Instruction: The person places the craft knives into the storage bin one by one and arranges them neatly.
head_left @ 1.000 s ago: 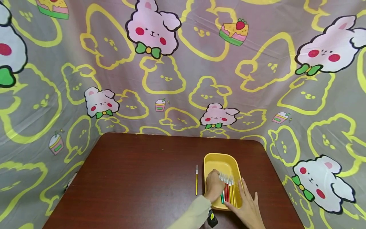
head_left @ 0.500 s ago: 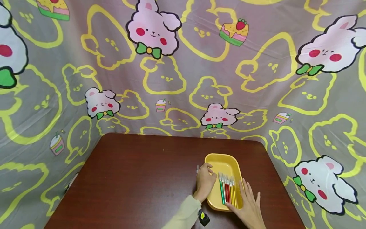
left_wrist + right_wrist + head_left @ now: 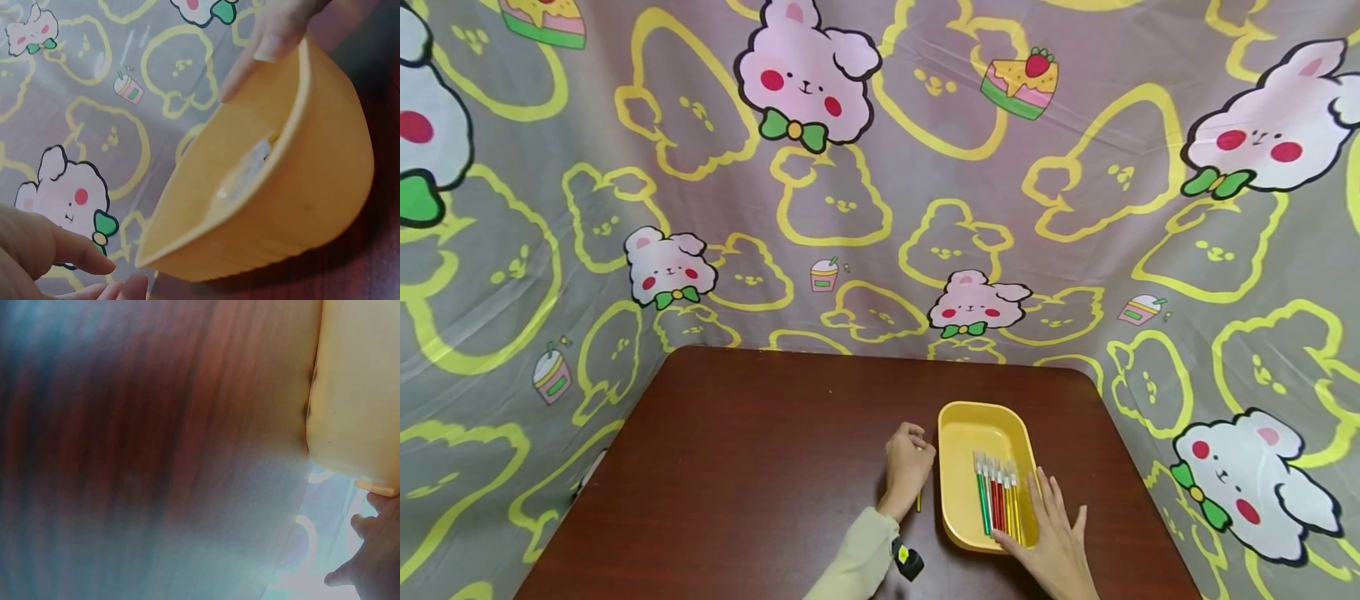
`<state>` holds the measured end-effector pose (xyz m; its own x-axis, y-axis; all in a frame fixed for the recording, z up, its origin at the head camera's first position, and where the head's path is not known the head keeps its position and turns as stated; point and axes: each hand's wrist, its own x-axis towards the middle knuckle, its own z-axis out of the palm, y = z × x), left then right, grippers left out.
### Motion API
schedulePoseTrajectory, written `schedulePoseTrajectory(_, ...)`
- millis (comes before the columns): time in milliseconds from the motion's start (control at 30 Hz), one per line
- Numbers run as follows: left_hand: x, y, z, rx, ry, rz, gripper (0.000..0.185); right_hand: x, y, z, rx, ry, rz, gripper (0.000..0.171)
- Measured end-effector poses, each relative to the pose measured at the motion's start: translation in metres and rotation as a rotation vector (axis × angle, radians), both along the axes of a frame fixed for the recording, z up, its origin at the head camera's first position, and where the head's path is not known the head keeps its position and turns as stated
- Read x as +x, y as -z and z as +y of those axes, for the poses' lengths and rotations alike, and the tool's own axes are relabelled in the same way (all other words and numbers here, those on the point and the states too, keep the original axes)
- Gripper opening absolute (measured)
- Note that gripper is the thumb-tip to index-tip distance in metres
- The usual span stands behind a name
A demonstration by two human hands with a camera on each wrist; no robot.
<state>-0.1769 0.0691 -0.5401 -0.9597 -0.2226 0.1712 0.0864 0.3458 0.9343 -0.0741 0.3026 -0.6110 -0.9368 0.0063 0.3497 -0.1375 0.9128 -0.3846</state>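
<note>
My left hand [image 3: 908,468] is over a yellow-handled paintbrush [image 3: 918,503] lying on the table left of the yellow tray [image 3: 951,510]; most of that brush is hidden beneath it. In the left wrist view the thumb [image 3: 84,253] and fingertips are a little apart, with nothing visible between them. Several paintbrushes [image 3: 997,500] with green, white, red and yellow handles lie side by side in the tray's near right part, bristles pointing away. My right hand [image 3: 1054,537] rests on the tray's near right corner, fingers spread along the outside and thumb over the near rim.
The brown table [image 3: 775,467] stretches left of the tray and behind it. A patterned curtain [image 3: 865,208] surrounds its back and sides. A black strap-on camera [image 3: 907,559] sits on the left wrist.
My left hand has left the brushes inside the tray, crossed its left rim, and come over the single yellow brush on the table. The right hand has kept its place.
</note>
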Motion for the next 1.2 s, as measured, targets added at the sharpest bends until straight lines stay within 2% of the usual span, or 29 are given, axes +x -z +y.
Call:
schedulePoseTrajectory(300,0.000,0.012,-0.014,-0.076,-0.006,-0.118,0.021,0.002,0.002,0.001,-0.018,-0.014,0.031,0.113)
schedulePoseTrajectory(600,0.000,0.025,-0.018,-0.160,-0.023,-0.182,0.023,0.001,-0.001,0.000,-0.022,-0.008,0.004,0.114)
schedulePoseTrajectory(900,0.004,0.036,-0.016,-0.204,-0.011,-0.183,0.027,0.001,-0.001,-0.002,-0.030,0.004,-0.033,0.114)
schedulePoseTrajectory(1200,0.005,0.044,-0.012,-0.199,-0.024,-0.157,0.034,0.002,-0.001,-0.001,-0.038,0.000,-0.014,0.114)
